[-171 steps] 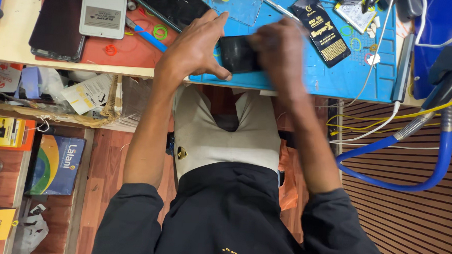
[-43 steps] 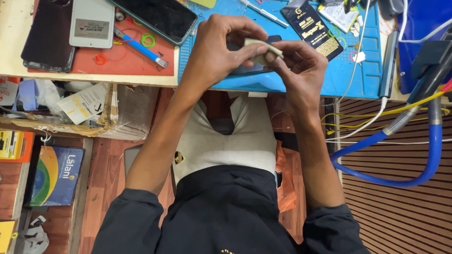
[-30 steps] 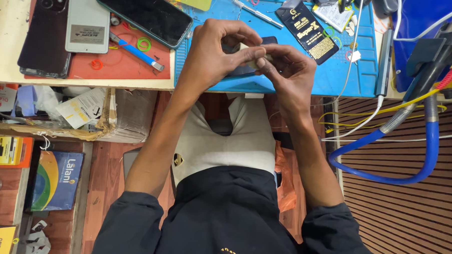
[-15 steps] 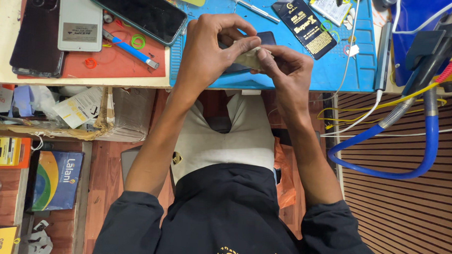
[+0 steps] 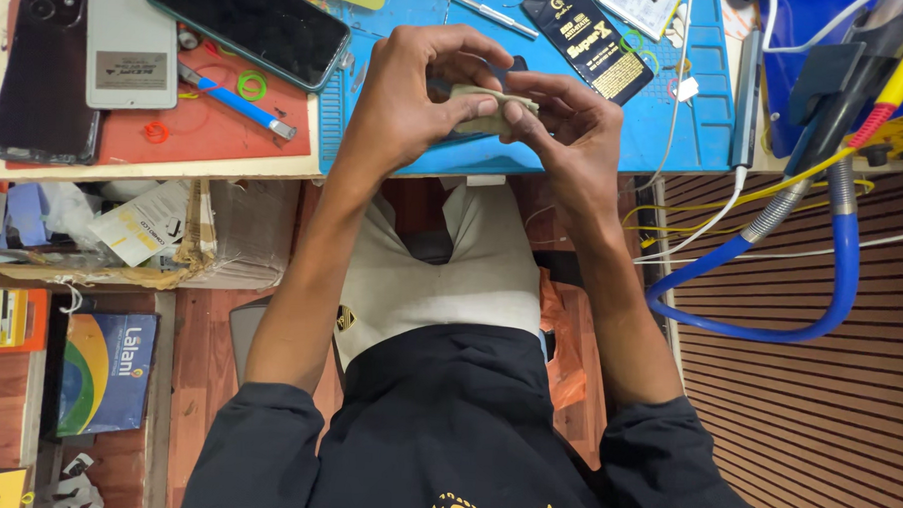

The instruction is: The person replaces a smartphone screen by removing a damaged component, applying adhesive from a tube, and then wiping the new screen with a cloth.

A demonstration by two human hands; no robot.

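Both hands meet above the near edge of the bench (image 5: 224, 166). Left hand (image 5: 412, 102) pinches a small beige pad (image 5: 482, 93) between thumb and fingers; right hand (image 5: 566, 128) pinches its other end, fingertips nearly touching the left thumb. Pad is held clear of the blue mat (image 5: 676, 132), seemingly for close handling. A small dark device (image 5: 508, 66) lies beneath, mostly hidden by the hands. To the left, well apart: a dark phone (image 5: 244, 21) face-up, a grey phone back (image 5: 131, 34), a blue-handled tool (image 5: 235, 101) on the red mat (image 5: 195, 140). Blue hose (image 5: 769, 325) loops right.
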